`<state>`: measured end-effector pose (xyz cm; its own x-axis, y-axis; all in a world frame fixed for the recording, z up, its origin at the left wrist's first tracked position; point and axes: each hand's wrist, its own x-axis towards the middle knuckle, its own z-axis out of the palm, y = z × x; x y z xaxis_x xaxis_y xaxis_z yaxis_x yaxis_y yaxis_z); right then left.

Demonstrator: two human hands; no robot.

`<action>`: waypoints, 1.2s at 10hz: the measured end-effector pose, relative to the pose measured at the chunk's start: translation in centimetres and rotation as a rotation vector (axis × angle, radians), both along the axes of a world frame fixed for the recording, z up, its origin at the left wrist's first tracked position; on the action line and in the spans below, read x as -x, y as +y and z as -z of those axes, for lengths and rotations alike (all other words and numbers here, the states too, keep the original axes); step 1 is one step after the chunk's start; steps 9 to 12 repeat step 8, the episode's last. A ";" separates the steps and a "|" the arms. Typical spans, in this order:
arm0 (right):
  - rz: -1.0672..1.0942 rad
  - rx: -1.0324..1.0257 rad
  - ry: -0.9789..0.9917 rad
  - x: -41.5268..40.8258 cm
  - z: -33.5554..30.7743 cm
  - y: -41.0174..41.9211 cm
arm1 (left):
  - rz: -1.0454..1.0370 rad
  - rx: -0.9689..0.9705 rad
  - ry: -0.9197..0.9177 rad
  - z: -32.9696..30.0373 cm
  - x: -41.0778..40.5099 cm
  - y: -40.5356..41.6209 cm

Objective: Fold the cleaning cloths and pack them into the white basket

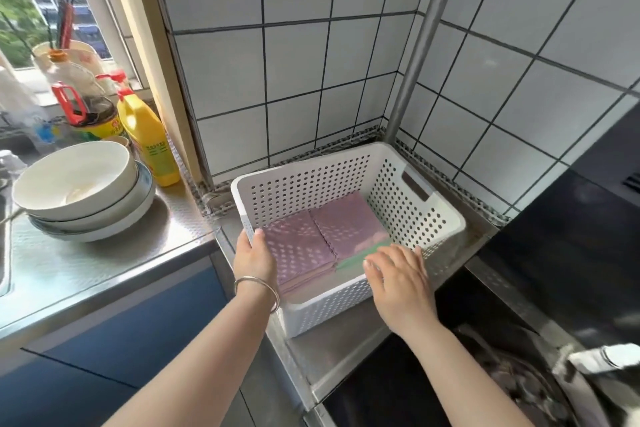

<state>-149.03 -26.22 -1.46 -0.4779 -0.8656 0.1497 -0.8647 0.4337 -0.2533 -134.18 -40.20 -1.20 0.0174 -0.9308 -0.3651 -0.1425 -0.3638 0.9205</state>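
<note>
The basket point(349, 191) is sitting in the counter's point(104, 253) back corner, holding folded purple cloths point(325, 239) and a green cloth point(353, 262). The left hand point(254, 258) is gripping its left rim; the right hand point(401, 279) is resting open-fingered over its near rim.

We see bright daylight entering from the window point(41, 3) at upper left; edges bow with wide-angle distortion, and the lower right corner blurs.

Bare forearms, no sleeves; thin silver bangle point(258, 289) on left wrist.
</note>
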 end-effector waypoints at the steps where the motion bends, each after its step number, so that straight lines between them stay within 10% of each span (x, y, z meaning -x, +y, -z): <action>1: -0.039 -0.025 0.000 2.3 -0.1 -0.2 | -0.036 0.003 0.028 0.2 1.3 0.5; 12: -0.037 -0.101 -0.157 7.8 -0.5 -1.6 | 0.100 -0.111 0.125 1.4 5.1 -0.6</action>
